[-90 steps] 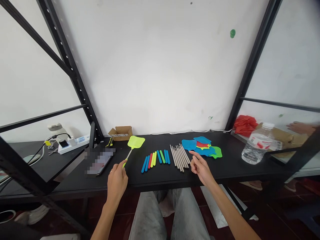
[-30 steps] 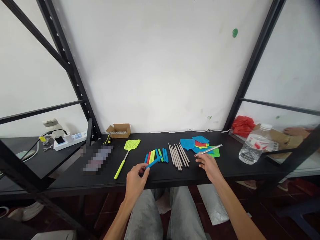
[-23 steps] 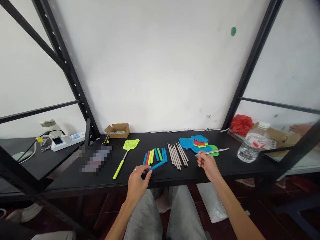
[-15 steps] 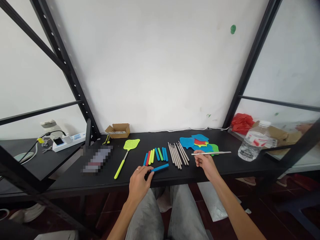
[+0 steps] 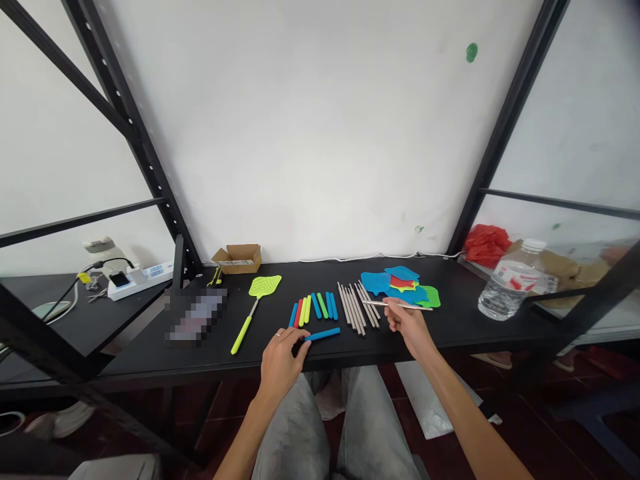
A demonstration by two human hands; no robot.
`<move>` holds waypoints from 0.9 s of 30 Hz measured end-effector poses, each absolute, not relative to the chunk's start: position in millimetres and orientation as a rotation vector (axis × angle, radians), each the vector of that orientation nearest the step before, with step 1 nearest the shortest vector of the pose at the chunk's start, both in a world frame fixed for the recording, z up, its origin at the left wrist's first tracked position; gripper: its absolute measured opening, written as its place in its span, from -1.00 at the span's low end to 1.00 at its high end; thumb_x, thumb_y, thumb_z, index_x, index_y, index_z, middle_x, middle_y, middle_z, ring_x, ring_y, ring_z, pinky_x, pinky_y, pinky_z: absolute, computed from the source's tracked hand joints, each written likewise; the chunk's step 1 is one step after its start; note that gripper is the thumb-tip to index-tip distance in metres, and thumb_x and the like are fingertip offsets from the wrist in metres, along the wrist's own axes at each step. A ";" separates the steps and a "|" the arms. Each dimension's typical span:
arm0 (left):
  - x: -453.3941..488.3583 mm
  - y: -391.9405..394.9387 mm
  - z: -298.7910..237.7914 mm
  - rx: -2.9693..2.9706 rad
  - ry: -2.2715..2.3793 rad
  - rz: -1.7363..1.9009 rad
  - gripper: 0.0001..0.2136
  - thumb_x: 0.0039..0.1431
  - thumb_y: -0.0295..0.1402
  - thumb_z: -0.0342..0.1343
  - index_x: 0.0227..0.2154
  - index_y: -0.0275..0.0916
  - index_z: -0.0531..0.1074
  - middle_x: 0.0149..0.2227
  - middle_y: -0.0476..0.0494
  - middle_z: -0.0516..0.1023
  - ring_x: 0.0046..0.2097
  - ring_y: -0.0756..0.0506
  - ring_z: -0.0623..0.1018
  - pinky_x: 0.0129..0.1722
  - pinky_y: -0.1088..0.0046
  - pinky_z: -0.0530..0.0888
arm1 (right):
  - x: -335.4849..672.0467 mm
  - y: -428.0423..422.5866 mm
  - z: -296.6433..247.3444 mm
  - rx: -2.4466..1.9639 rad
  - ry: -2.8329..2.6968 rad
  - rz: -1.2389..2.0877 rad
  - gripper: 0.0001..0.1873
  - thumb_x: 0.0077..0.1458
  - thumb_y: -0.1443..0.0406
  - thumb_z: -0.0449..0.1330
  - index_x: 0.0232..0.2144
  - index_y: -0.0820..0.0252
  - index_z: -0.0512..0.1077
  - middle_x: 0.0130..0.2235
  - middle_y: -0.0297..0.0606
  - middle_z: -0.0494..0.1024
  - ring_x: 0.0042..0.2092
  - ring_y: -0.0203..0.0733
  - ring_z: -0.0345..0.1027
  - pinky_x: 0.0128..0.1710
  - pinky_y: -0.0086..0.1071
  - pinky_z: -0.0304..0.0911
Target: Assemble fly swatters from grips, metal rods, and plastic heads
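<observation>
Nearest the body, the left hand (image 5: 283,357) pinches the near end of a blue handle (image 5: 323,333), which lies almost crosswise on the counter (image 5: 450,333) just in front of the row of coloured handles (image 5: 314,308). The right hand (image 5: 407,323) grips a thin metal rod (image 5: 397,305) by its middle, the rod roughly level above the counter and reaching toward the bundle of metal rods (image 5: 357,308) on one side and the pile of swatter heads (image 5: 400,288) on the other. To join rod and handle well, my judgement is that the handle's open end should be lifted and turned to face the rod tip, both brought onto one line, and the rod pushed in straight with a firm pinch rather than at an angle. Farther back lie a finished yellow-green swatter (image 5: 255,305), a small cardboard box (image 5: 239,257) against the wall and a water bottle (image 5: 507,283) off to the right. Compared with half a second ago, the rod has swung inward, its left tip now over the bundle, while the blue handle lies almost where it was.
</observation>
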State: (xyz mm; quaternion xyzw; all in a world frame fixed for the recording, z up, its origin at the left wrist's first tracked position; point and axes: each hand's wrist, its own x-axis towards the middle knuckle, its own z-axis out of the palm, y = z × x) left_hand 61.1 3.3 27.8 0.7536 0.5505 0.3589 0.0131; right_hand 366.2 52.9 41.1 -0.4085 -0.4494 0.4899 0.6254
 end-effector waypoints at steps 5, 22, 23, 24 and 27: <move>59.6 4.1 26.0 2.378 1.711 1.077 -0.78 0.32 -0.23 -0.04 -0.19 -0.11 0.50 -0.17 -0.07 0.55 -0.16 -0.13 0.52 -0.10 0.30 0.42 | 366.7 51.6 40.9 -0.908 -1.011 1.150 -0.58 0.07 0.00 0.23 -0.23 0.24 0.54 -0.39 -0.22 0.45 -0.49 -0.31 0.16 -0.56 -0.41 0.07; 60.8 3.5 30.2 2.342 1.753 1.008 -0.77 0.30 -0.34 -0.07 -0.14 -0.11 0.48 -0.33 -0.04 0.48 -0.25 -0.08 0.47 -0.27 0.42 0.37 | 359.8 52.5 36.3 -0.865 -1.018 1.135 -0.65 0.06 0.06 0.28 -0.28 0.24 0.53 -0.39 -0.15 0.55 -0.47 -0.26 0.32 -0.56 -0.42 0.12; 60.8 3.7 29.8 2.331 1.756 1.014 -0.77 0.29 -0.35 -0.07 -0.14 -0.11 0.48 -0.34 -0.03 0.48 -0.26 -0.08 0.47 -0.27 0.42 0.37 | 358.6 52.3 36.1 -0.859 -1.014 1.134 -0.65 0.06 0.06 0.28 -0.29 0.24 0.53 -0.39 -0.15 0.55 -0.48 -0.27 0.32 -0.57 -0.42 0.11; 60.9 3.9 29.3 2.322 1.760 1.017 -0.78 0.29 -0.34 -0.06 -0.15 -0.11 0.48 -0.35 -0.02 0.47 -0.27 -0.07 0.46 -0.27 0.42 0.37 | 357.2 52.1 35.8 -0.855 -1.014 1.130 -0.66 0.06 0.06 0.28 -0.30 0.24 0.53 -0.40 -0.16 0.55 -0.49 -0.28 0.32 -0.57 -0.43 0.11; 61.4 4.6 28.2 2.302 1.776 1.021 -0.80 0.27 -0.33 -0.04 -0.17 -0.11 0.48 -0.37 -0.01 0.47 -0.30 -0.07 0.44 -0.28 0.42 0.35 | 352.8 51.7 34.3 -0.852 -1.039 1.111 -0.67 0.07 0.06 0.27 -0.32 0.23 0.53 -0.42 -0.17 0.55 -0.50 -0.28 0.31 -0.57 -0.42 0.10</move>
